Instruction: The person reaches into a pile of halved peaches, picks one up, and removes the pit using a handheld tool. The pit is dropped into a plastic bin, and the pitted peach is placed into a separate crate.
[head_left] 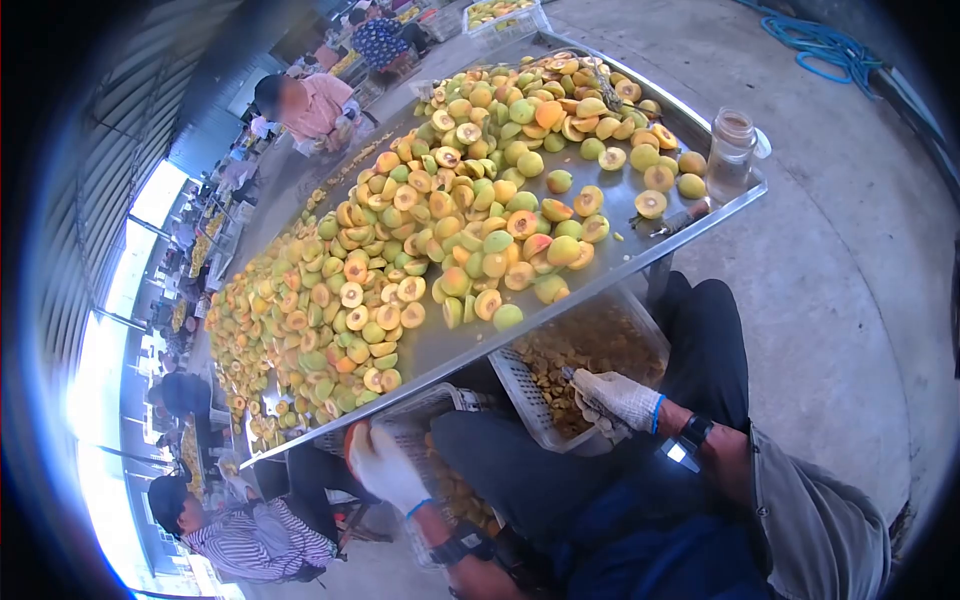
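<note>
My left hand (388, 468), in a white knit glove, is closed around an orange-red apricot (352, 440), mostly hidden by the fingers. It hangs just below the metal table's near edge, over a white crate (425, 408) partly filled with yellowish fruit pieces. My right hand (622, 400), also gloved, is closed on a small tool with a metal tip (568, 373); its handle is hidden. Beneath that hand stands a second white crate (528, 400) holding brownish pits and scraps. A big heap of halved apricots (440, 215) covers much of the table, several showing pits.
The metal table (600, 290) slopes across the view. On its right corner stand a clear jar (732, 150) and a dark-handled tool (682, 217). A person in stripes (260, 540) sits at left, another in pink (318, 108) across. A blue hose (830, 45) lies on the floor.
</note>
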